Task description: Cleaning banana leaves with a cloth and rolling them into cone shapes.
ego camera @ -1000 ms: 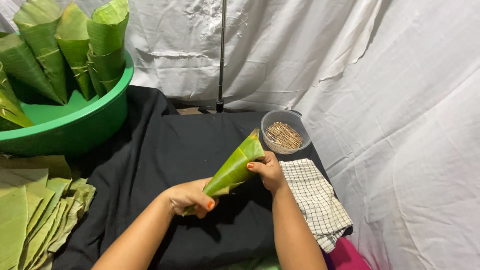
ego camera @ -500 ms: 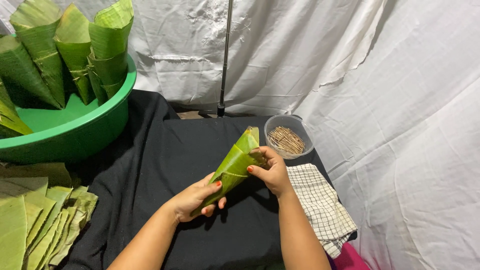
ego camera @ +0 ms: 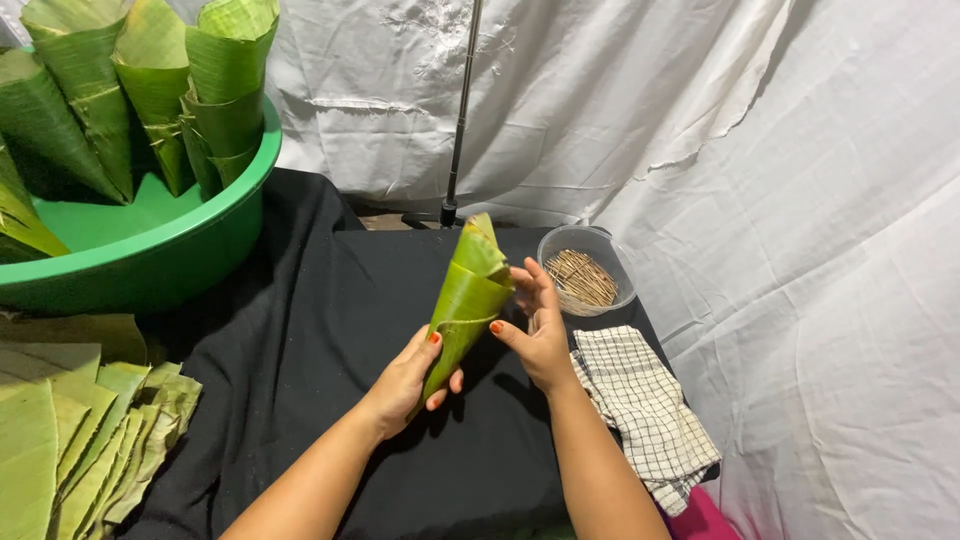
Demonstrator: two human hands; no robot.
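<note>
Head view, nearest me first: my left hand [ego camera: 408, 378] is wrapped round the pointed lower end of a rolled leaf cone [ego camera: 465, 300], fingers closed on it from behind with the thumb in front, so the cone stands nearly upright above the black cloth of the worktop [ego camera: 300, 330], its open mouth up and tipped a little away from me. My right hand [ego camera: 540, 335] is beside the cone's upper half, fingers spread and slack, the thumb and fingertips just touching the folded edge near the rim; it grips nothing. I judge the step in hand to be shaping and holding the fold of the cone shut before it is fastened. The next move, as I see it, calls for keeping the left grip firm so the roll cannot spring loose, while the right hand stays light on the overlapping flap, since the leaf may split if squeezed hard.

Just right of my right wrist lies a checked cloth [ego camera: 645, 410]. To my left, a stack of flat cut leaves [ego camera: 70, 450] rests at the worktop's edge. Farther off, beyond the right hand, a small clear bowl [ego camera: 585, 268] holds thin sticks. At far left a green basin [ego camera: 150, 250] holds several finished cones [ego camera: 150, 90] standing point down, with white sheeting [ego camera: 780, 150] behind it all
</note>
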